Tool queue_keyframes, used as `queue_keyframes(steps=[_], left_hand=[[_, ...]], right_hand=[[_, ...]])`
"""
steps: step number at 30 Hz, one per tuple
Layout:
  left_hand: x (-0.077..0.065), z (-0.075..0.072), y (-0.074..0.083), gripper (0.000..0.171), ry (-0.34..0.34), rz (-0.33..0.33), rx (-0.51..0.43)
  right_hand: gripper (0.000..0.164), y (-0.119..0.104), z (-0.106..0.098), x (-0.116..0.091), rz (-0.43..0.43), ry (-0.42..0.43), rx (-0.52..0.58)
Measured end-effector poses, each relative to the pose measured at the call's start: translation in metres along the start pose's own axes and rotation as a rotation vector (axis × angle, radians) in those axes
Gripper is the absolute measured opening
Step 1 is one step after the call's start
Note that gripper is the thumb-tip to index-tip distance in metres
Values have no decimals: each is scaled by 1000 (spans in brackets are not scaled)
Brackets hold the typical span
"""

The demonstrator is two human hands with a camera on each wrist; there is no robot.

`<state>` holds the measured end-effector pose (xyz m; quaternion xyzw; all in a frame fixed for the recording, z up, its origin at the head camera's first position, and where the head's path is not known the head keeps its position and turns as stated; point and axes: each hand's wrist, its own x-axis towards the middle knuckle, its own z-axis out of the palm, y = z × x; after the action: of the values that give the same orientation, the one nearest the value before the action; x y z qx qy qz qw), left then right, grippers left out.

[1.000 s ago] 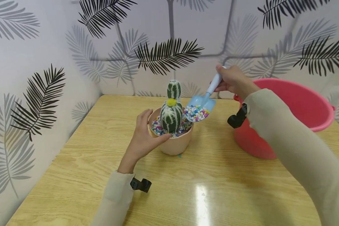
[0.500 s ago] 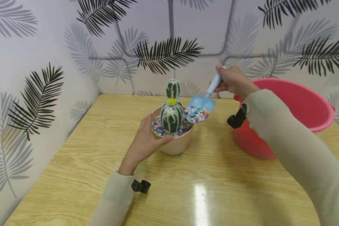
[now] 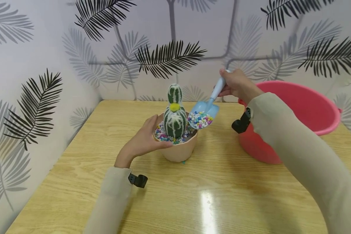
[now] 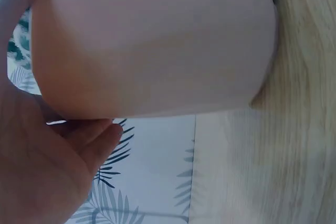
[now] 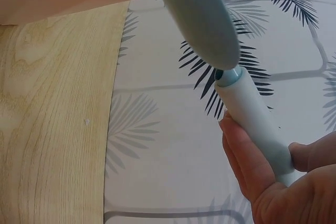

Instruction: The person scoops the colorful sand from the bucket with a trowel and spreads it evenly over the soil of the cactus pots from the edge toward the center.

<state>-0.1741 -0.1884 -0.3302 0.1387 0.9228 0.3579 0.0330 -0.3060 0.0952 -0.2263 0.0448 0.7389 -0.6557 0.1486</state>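
A light orange flower pot (image 3: 179,152) stands on the table, holding a striped cactus (image 3: 175,123) with a yellow flower and colourful pebbles around its base. My left hand (image 3: 141,139) grips the pot's left side, thumb along the front rim and fingers round the back. In the left wrist view the pot's wall (image 4: 157,45) fills most of the picture. My right hand (image 3: 235,84) holds a light blue trowel (image 3: 212,110) by its pale handle (image 5: 252,116). The blade tilts down at the pot's right rim, with a heap of coloured pebbles (image 3: 199,119) on it.
A large pink-red bucket (image 3: 260,146) stands on the right, partly behind my right forearm. The wooden table (image 3: 169,195) ends at a wall (image 3: 152,19) patterned with leaves. A small teal bit (image 3: 184,162) lies by the pot's base.
My left wrist has shifted left and away from me, the hand now lying flatter against the pot. The trowel keeps its pebbles and its place by the rim. The head view has shifted slightly.
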Motion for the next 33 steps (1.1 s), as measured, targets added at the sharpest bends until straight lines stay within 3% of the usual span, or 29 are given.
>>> queue_keyframes(steps=[3,11,15,21,24,27,33], left_hand=[[-3,3,1,111,37,3,15],[-16,26,20,95,256,24,-6],[-14,23,21,95,243,52,20],[-5,9,5,105,98,64,53],[-4,9,1,108,70,53,38],[-5,16,5,105,121,50,45],[-21,37,25,105,255,-34,82]], right_hand=[[55,0,1,1,-5,3,-1],[53,-2,0,1,-15,19,2],[55,-2,-2,1,-20,31,4],[53,2,-3,3,-16,34,-12],[53,3,-3,4,-18,33,-13],[53,3,-3,4,-22,39,-9],[53,2,-1,5,-11,50,-10]])
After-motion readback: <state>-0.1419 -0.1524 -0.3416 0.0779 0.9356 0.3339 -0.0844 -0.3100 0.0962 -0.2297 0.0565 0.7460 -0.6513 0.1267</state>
